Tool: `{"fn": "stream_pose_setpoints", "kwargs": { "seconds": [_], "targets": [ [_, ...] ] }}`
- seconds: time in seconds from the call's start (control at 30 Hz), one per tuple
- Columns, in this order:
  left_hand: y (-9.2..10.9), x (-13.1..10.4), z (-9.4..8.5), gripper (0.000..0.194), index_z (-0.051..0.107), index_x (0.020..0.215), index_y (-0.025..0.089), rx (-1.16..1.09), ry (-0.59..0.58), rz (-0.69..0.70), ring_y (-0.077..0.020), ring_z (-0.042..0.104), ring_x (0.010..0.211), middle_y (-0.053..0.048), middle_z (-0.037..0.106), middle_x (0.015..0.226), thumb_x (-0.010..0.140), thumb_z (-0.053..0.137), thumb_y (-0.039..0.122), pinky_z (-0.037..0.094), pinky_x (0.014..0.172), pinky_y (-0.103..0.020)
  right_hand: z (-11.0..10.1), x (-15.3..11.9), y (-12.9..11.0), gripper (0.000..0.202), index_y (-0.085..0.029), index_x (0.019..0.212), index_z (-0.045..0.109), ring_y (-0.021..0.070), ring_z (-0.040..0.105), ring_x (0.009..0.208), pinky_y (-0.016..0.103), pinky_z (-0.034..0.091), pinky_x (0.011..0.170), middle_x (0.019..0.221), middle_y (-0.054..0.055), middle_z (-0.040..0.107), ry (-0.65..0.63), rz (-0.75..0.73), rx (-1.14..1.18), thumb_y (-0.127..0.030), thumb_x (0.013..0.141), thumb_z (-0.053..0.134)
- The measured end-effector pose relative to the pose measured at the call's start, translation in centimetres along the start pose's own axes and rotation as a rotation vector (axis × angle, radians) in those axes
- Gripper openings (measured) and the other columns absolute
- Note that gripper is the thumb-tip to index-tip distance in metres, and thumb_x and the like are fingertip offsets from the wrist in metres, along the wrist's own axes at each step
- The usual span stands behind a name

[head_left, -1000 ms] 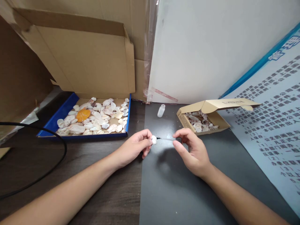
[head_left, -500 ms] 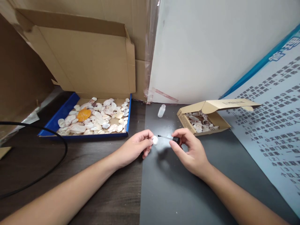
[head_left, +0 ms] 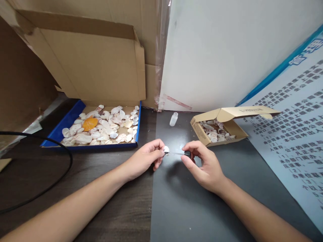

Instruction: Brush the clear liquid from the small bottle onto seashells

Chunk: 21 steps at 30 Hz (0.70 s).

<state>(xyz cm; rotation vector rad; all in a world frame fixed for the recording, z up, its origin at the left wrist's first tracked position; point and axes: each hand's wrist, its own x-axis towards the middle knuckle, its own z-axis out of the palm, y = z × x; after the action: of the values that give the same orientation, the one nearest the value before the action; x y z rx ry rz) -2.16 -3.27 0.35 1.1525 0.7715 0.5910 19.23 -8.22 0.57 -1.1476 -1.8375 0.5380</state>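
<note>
Between the thumb and fingers of my left hand (head_left: 148,155) is a small white seashell (head_left: 166,149), pinched at its left edge. My right hand (head_left: 203,164) grips the black cap of a small brush (head_left: 178,153), whose thin pale stem points left. The dark brush tip lies against the lower part of the shell. Behind my hands a small open bottle (head_left: 174,119) with whitish content stands on the grey mat (head_left: 176,208).
On the left, a blue-edged cardboard box (head_left: 88,147) with its lid raised holds many shells and one orange scallop shell (head_left: 90,124). A smaller cardboard box (head_left: 202,131) of shells stands right. A black cable (head_left: 69,168) curves at far left. A printed sheet (head_left: 285,144) leans right.
My right hand has brought the brush left and slightly down, so its tip has gone from beside the shell to touching it. My left hand has stayed almost still.
</note>
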Motion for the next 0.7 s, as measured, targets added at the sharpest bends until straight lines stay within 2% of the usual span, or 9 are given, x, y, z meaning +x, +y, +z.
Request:
{"fn": "stream_pose_setpoints", "kwargs": {
  "seconds": [0.13,0.27,0.37,0.57,0.7],
  "targets": [
    [-0.01,0.02,0.01,0.019,0.049,0.082,0.019,0.004,0.005,-0.008,-0.0064,0.045,0.048,0.008,0.049,0.056,0.082,0.06,0.033,0.037,0.049,-0.018,0.08,0.05,0.2,0.012,-0.025,0.102,0.056,0.0104,0.05,0.057,0.023,0.045,0.057,0.074,-0.005,0.053,0.06,0.033,-0.007,-0.02,0.093,0.061],
    [-0.18,0.06,-0.04,0.019,0.05,0.083,0.019,0.016,0.01,-0.012,-0.0065,0.045,0.047,0.008,0.049,0.054,0.082,0.06,0.035,0.038,0.05,-0.019,0.1,0.06,0.18,0.011,-0.025,0.101,0.057,0.0108,0.051,0.059,0.023,0.045,0.058,0.077,-0.004,0.053,0.016,0.02,0.003,-0.02,0.093,0.061],
    [-0.15,0.07,-0.02,0.02,0.05,0.084,0.019,0.004,0.009,-0.03,-0.0074,0.047,0.045,0.008,0.05,0.055,0.081,0.06,0.036,0.041,0.05,-0.02,0.13,0.09,0.08,0.011,-0.024,0.099,0.057,0.0103,0.049,0.058,0.023,0.044,0.056,0.078,-0.004,0.053,0.049,0.035,-0.014,-0.018,0.092,0.061],
    [0.02,0.07,0.04,0.022,0.051,0.083,0.018,0.001,0.009,-0.03,-0.0069,0.05,0.045,0.006,0.054,0.065,0.078,0.063,0.037,0.043,0.05,-0.022,0.13,0.17,-0.02,0.009,-0.024,0.1,0.061,0.0107,0.05,0.06,0.024,0.044,0.058,0.08,-0.002,0.056,-0.016,-0.052,0.018,-0.018,0.094,0.061],
    [0.05,0.06,0.08,0.019,0.053,0.081,0.017,-0.008,0.013,-0.017,-0.0056,0.048,0.047,0.005,0.054,0.068,0.079,0.062,0.034,0.042,0.049,-0.02,-0.05,0.15,0.01,0.006,-0.024,0.097,0.064,0.0117,0.051,0.062,0.024,0.043,0.057,0.08,-0.001,0.056,-0.015,-0.06,0.033,-0.019,0.094,0.061]
  ]
}}
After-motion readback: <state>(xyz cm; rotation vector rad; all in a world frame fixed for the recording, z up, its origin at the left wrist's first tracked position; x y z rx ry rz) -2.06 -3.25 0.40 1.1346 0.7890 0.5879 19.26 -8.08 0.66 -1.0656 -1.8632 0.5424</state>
